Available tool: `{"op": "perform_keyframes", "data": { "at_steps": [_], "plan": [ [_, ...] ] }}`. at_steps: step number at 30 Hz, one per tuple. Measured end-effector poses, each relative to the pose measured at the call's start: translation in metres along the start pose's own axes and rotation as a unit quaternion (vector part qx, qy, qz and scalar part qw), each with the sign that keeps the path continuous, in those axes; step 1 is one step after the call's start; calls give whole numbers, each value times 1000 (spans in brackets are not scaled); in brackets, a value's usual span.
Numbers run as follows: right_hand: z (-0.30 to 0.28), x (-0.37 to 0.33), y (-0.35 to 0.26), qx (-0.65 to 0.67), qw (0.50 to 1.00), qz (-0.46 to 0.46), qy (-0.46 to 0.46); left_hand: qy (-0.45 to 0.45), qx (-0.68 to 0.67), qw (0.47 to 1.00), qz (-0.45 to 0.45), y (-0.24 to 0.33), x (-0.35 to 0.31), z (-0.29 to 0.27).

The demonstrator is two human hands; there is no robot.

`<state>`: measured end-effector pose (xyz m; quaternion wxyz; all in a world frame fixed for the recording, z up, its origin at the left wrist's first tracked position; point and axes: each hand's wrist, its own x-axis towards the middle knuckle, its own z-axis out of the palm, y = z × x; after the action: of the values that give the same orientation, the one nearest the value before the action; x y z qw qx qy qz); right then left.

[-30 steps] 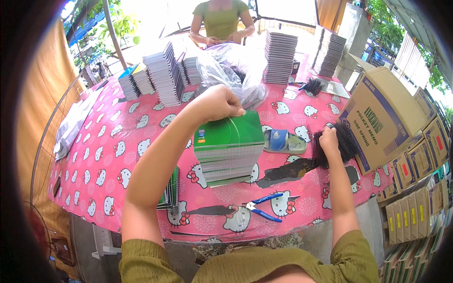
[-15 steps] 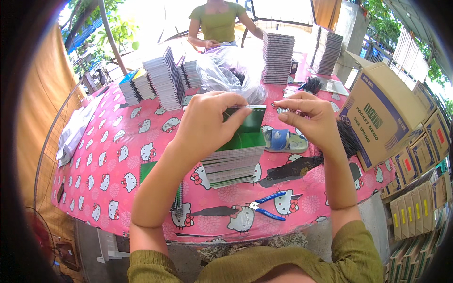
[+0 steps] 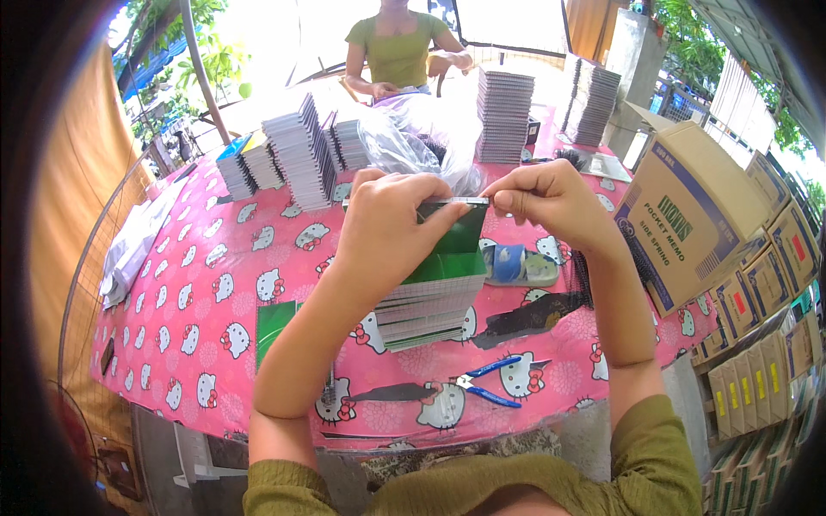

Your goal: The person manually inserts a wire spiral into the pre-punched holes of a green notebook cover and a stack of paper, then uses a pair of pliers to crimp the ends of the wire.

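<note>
My left hand (image 3: 387,228) is closed on a green-covered notebook (image 3: 456,230), held upright with its punched edge on top. Below it stands a stack of green-topped paper pads (image 3: 430,311). At the right end of the punched edge, my right hand (image 3: 546,199) pinches what looks like a thin spiral coil, mostly hidden by the fingers. Blue-handled pliers (image 3: 465,379) lie with handles spread on the pink patterned tablecloth (image 3: 292,391), close to me. Another green notebook (image 3: 274,327) lies partly behind my left forearm.
Behind the stack is a blue slipper (image 3: 516,265). Black coils (image 3: 582,279) lie near my right forearm, beside an open carton (image 3: 680,215). Bound notebook stacks (image 3: 297,155) and a clear plastic bag (image 3: 422,129) stand farther back. Across the table, a person (image 3: 400,47) sits.
My right hand has moved left, from apart to touching the notebook's upper right corner. My left hand still grips the notebook, now slightly lower. The person opposite has shifted an arm.
</note>
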<state>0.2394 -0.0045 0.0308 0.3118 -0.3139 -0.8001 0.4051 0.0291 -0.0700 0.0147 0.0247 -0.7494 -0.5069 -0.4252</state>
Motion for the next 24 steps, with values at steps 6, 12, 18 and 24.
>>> {"op": "perform_keyframes", "data": {
  "at_steps": [6,12,18,24],
  "plan": [
    [23,-8,7,-166,951,-216,148,152,102,983,13,1,-20,19],
    [22,-13,4,-255,924,-247,145,152,29,988,1,-4,-23,21],
    [-35,-6,40,-124,986,-72,82,88,-18,996,-6,-5,-22,-3],
    [-5,-63,232,-402,910,92,-37,112,-53,992,7,-6,-18,6]
  ]
}}
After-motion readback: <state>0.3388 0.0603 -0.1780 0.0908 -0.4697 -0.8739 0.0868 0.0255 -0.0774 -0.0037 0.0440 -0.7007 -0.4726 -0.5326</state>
